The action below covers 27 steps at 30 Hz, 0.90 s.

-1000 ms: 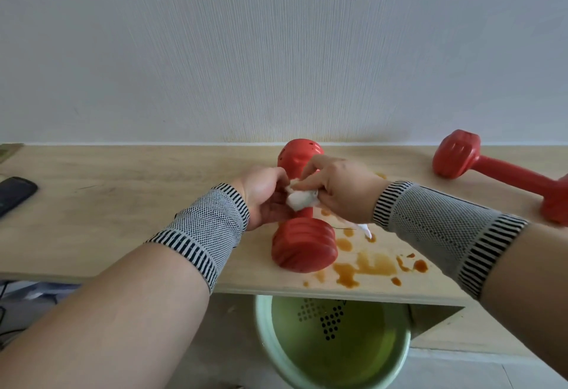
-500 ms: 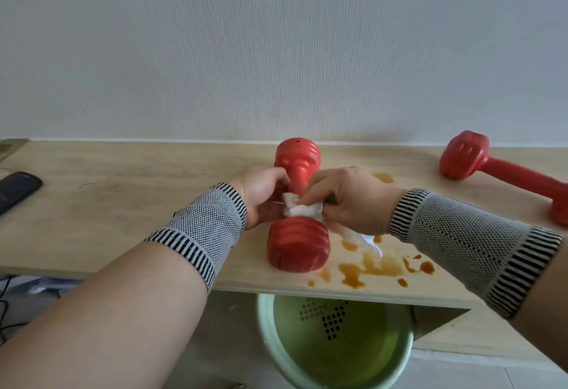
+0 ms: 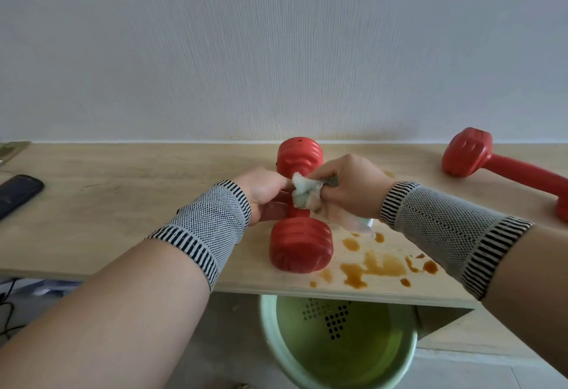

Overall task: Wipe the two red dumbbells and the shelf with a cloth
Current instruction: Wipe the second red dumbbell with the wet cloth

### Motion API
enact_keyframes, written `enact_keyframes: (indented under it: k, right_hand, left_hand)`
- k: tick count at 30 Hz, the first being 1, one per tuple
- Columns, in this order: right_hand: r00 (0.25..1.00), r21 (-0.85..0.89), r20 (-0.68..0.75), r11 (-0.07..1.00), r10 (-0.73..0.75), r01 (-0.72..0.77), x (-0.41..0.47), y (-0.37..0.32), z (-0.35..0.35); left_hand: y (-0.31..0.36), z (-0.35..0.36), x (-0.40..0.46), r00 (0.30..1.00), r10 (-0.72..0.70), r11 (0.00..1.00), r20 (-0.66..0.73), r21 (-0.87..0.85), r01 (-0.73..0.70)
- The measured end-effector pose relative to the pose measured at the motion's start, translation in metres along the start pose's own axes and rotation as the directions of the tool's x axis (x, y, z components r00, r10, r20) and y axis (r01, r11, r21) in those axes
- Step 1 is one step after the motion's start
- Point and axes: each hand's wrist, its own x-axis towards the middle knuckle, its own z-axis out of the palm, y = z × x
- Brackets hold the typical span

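Note:
A red dumbbell (image 3: 300, 244) lies on the wooden shelf (image 3: 123, 204), its long axis pointing away from me. My left hand (image 3: 264, 195) grips its handle from the left side. My right hand (image 3: 347, 189) holds a bunched white cloth (image 3: 304, 193) against the handle, close to the far head. A second red dumbbell (image 3: 479, 158) lies at the far right of the shelf, untouched. Brown liquid stains (image 3: 375, 268) spread on the shelf just right of the near head.
A dark phone (image 3: 17, 193) lies at the shelf's left end. Below the front edge stands a green perforated basin (image 3: 338, 342). The white wall rises right behind the shelf. Both my wrists wear striped grey bands.
My right hand has slid the cloth along the handle toward the far head and bunched it higher. The dumbbell has shifted slightly. My left hand keeps its grip.

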Motion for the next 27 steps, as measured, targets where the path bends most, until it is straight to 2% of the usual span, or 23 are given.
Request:
enact_keyframes:
  k: [2, 3, 6, 8, 10, 12, 14, 16, 19, 23, 25, 27]
  right_hand:
    - [0.998, -0.041, 0.013, 0.997, -0.067, 0.067, -0.004, 0.002, 0.001]
    - [0.997, -0.037, -0.024, 0.997, -0.075, 0.074, -0.005, 0.003, -0.001]
    - [0.96, -0.017, -0.279, 0.999, 0.025, -0.031, -0.001, 0.01, -0.016]
    - [0.945, -0.035, -0.326, 0.999, 0.028, -0.042, 0.0, 0.012, -0.022]
    - [0.983, -0.074, -0.167, 0.995, -0.077, 0.066, -0.003, 0.009, -0.018]
    - [0.983, -0.048, 0.027, 0.982, -0.183, 0.184, -0.009, 0.004, -0.008]
    - [0.972, -0.01, 0.108, 0.977, -0.21, 0.212, -0.01, 0.004, -0.006]
    - [0.97, -0.017, 0.112, 0.976, -0.214, 0.217, -0.006, 0.002, -0.008]
    - [0.981, -0.069, 0.042, 0.979, -0.187, 0.19, 0.008, -0.001, -0.008]
    - [0.993, -0.09, -0.003, 0.989, -0.122, 0.121, 0.019, -0.002, -0.003]
    - [0.991, -0.02, 0.025, 0.991, -0.128, 0.129, 0.012, -0.003, -0.003]
    - [0.982, 0.039, 0.117, 0.988, -0.151, 0.147, 0.0, -0.004, -0.005]
  left_hand:
    - [-0.001, 0.0, 0.0, 1.0, -0.019, 0.997, 0.016, -0.078, 0.02]
    - [-0.002, 0.001, 0.001, 0.999, -0.026, 0.994, 0.019, -0.103, 0.028]
    - [-0.005, 0.005, 0.006, 0.998, -0.055, 0.992, 0.042, -0.107, 0.059]
    - [-0.006, 0.007, 0.008, 0.995, -0.071, 0.99, 0.064, -0.119, 0.078]
    - [-0.004, 0.008, 0.008, 0.996, -0.066, 0.994, 0.067, -0.081, 0.071]
    - [-0.002, 0.006, 0.006, 0.996, -0.06, 0.997, 0.065, -0.051, 0.063]
    - [0.0, 0.001, 0.006, 0.998, -0.049, 0.998, 0.042, -0.03, 0.05]
    - [0.0, -0.004, 0.007, 0.999, -0.032, 0.999, 0.008, 0.023, 0.032]
    - [-0.002, -0.006, 0.01, 0.998, -0.008, 0.998, -0.055, 0.063, 0.011]
    - [-0.005, -0.008, 0.011, 0.997, 0.008, 0.998, -0.074, 0.068, -0.003]
    - [-0.006, -0.011, 0.011, 0.998, 0.009, 0.999, -0.066, 0.054, -0.006]
    - [-0.006, -0.013, 0.01, 0.999, -0.011, 0.999, -0.045, 0.035, 0.012]
